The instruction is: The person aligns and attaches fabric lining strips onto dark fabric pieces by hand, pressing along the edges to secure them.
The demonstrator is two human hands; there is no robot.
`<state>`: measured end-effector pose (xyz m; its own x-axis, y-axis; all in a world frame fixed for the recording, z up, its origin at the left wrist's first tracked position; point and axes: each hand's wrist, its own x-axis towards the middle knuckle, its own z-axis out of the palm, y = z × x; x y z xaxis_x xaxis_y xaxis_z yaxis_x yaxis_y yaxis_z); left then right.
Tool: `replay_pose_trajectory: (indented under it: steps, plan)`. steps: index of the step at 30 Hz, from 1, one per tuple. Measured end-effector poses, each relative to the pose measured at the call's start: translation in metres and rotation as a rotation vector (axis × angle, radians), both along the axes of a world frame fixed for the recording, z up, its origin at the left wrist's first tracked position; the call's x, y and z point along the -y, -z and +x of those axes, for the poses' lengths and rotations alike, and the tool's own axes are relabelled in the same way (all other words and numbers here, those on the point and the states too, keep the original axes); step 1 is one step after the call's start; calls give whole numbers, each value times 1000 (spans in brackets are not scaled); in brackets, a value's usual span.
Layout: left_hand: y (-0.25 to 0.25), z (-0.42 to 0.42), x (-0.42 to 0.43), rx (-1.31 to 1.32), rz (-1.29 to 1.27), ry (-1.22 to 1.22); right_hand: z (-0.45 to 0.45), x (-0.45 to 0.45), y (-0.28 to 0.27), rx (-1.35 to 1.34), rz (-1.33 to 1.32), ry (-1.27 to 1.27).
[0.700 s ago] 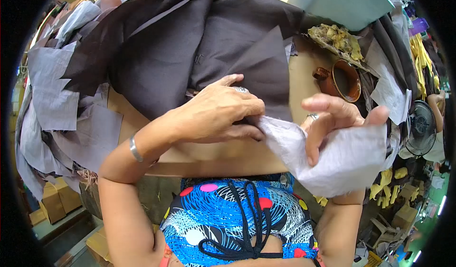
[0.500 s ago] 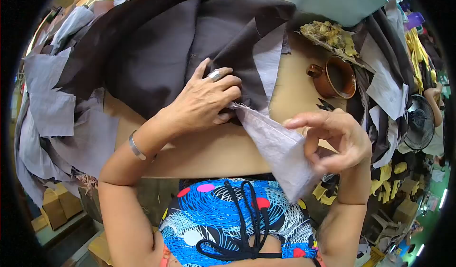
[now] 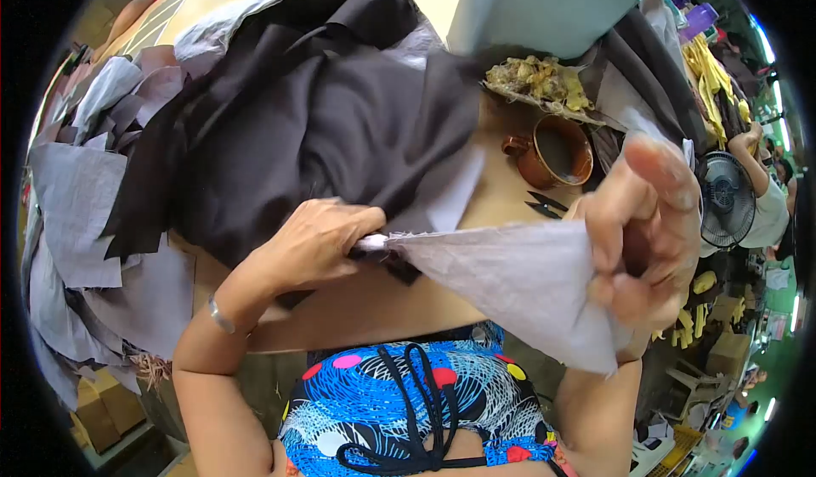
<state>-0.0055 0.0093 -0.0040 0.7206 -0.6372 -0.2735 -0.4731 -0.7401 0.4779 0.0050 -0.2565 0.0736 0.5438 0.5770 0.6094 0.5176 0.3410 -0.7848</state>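
My left hand [image 3: 319, 239] is closed around the bunched corner where a pale grey-lilac cloth [image 3: 518, 273] meets a dark brown fabric [image 3: 255, 146]. From that grip the pale cloth stretches to the right in a wedge with a frayed upper edge. At its wide end my right hand [image 3: 642, 231] is raised close to the camera, fingers curled on the cloth; motion blurs it and hides the exact contact. The dark fabric lies in loose folds on the table beyond my left hand. Black thread snips [image 3: 546, 205] lie between the cloth and a brown mug [image 3: 534, 164].
Stacked pale cloth pieces [image 3: 81, 209] hang off the table's left edge. A pale blue-grey box-shaped object [image 3: 535, 10] stands at the back right, near a heap of yellowish scraps [image 3: 544, 86]. A black fan [image 3: 725, 197] and another person's arm [image 3: 748, 141] are off to the right.
My right hand has risen and moved right, pulling the pale cloth wider. My left hand has come down and left, closing on the cloth's corner. The dark fabric has shifted and crumpled.
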Motion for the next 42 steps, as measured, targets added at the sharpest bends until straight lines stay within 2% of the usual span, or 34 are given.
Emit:
replay_pose_trajectory:
  steps: [1,2,4,6,8,10,11,12,13,14,15,16,18,21,24,26,27,30,34,37,40,42]
  plan:
    - [-3,-6,-11,73,-209,1,1,5,-8,18,-115,96]
    - [-12,-9,-20,83,-231,-64,3,8,-11,35,-222,203]
    - [-20,-16,-40,348,-132,-324,17,-12,1,178,-380,392]
    - [-32,-10,-65,659,41,-489,30,-40,16,390,-429,484]
    - [-48,-9,-77,1131,205,-641,43,-65,32,595,-375,566]
    - [-62,-20,-71,1282,241,-752,51,-70,34,815,-484,676]
    - [-57,-27,-73,1245,339,-715,55,-68,39,920,-530,708]
    - [-47,-24,-72,1448,447,-404,58,-65,45,1027,-575,741]
    - [-37,-33,-59,1314,431,-252,62,-57,59,1188,-709,756]
    - [-23,-39,-46,1199,476,-87,64,-50,81,1214,-796,711]
    - [-2,-42,-38,1060,408,26,62,-40,101,1185,-918,663]
    - [19,-44,-31,1015,417,118,59,-31,117,1127,-934,626]
    - [32,-50,-22,813,384,81,46,-18,128,914,-966,598]
    - [35,-47,-18,834,330,77,30,0,112,856,-935,698]
    - [37,-44,-13,850,336,78,11,28,63,782,-916,952]
    - [35,-43,-11,842,306,79,-1,49,37,452,-1079,1082]
    - [37,-42,-11,859,283,79,-1,59,32,371,-1201,1099]
    - [38,-40,-9,867,271,80,4,73,41,431,-1416,1083]
    - [37,-40,-6,850,279,77,16,75,58,434,-1475,1087]
    - [35,-41,-6,835,262,80,22,67,62,245,-1594,1067]
    - [32,-42,-5,796,270,65,27,77,68,251,-1515,1031]
    - [31,-42,-5,792,266,70,24,78,58,271,-1344,1048]
